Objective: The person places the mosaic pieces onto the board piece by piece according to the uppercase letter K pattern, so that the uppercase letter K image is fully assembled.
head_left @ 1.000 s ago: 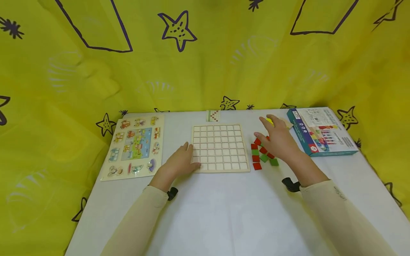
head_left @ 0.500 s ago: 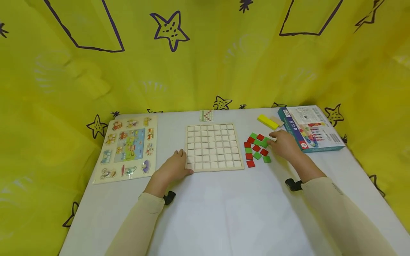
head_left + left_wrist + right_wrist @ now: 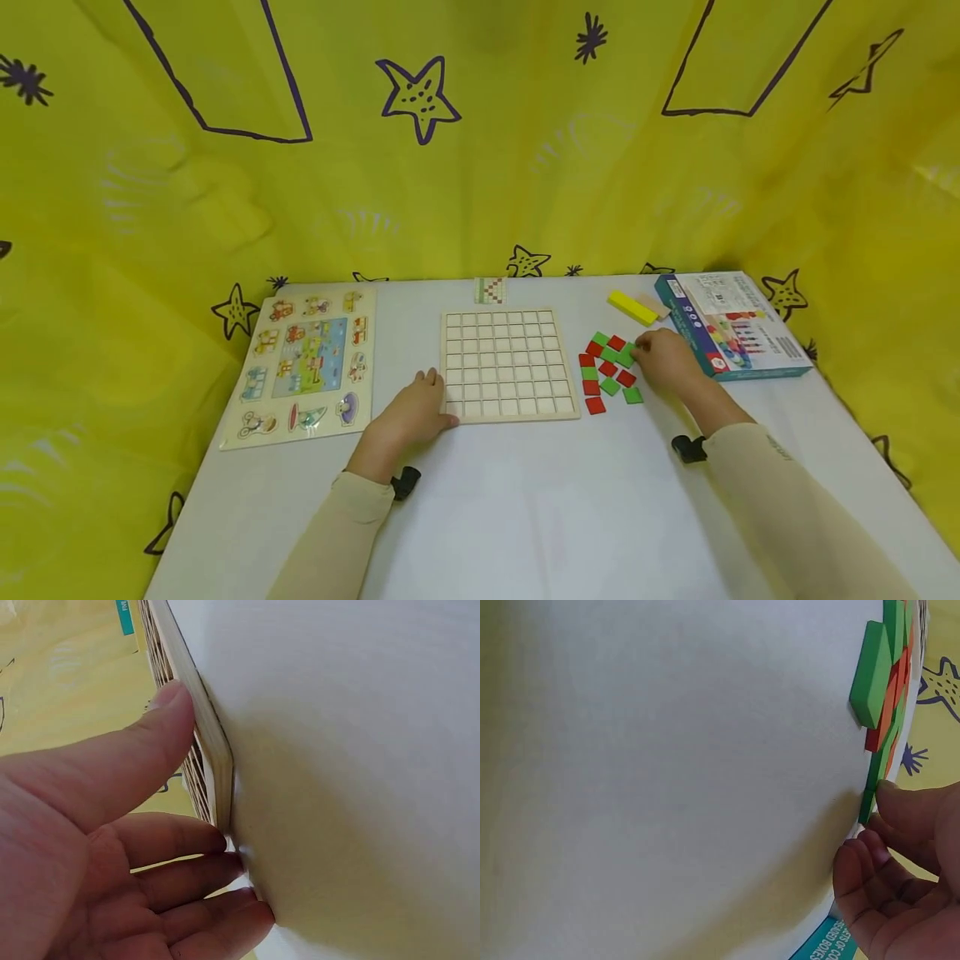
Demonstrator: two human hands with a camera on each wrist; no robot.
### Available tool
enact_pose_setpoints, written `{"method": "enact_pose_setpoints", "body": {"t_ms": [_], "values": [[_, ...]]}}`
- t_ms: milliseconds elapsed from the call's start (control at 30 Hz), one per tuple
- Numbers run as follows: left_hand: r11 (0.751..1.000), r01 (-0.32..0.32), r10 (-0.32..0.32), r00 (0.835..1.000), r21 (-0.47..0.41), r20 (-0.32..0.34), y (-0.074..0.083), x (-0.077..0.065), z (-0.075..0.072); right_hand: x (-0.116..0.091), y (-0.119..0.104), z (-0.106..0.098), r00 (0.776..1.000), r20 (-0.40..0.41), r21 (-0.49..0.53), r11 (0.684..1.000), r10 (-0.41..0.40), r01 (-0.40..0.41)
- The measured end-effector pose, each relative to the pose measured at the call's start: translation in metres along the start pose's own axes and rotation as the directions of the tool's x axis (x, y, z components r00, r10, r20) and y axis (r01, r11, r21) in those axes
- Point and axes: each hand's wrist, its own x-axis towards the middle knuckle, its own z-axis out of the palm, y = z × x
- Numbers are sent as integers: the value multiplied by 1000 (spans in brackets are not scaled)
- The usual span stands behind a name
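A wooden grid board lies in the middle of the white table. My left hand rests at its near left corner. In the left wrist view the thumb touches the board's edge, while the other fingers lie extended beside it, their tips at the table. On the right is a loose group of red tiles and green tiles. My right hand is at the far right side of this group. Its thumb and forefinger pinch a green tile, seen edge-on in the right wrist view.
A small pattern card lies behind the board. To the left is a picture puzzle board. A yellow block and a pale wooden piece lie behind the tiles, beside a teal-edged box. A yellow curtain hangs behind the table.
My right hand has come down from above the tiles to their right side and now pinches a green tile. The left hand stays at the board's corner. The head view has shifted slightly.
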Motion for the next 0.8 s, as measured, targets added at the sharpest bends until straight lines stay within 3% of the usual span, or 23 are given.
{"method": "enact_pose_setpoints", "body": {"t_ms": [433,800], "values": [[1000,7,-7,1000,-3,-19,0,2,3,3,0,0,999,-4,82,995,48,-48],[1000,9,-9,999,1,-31,2,-1,2,2,-6,-17,999,-48,146,989,2,5]]}}
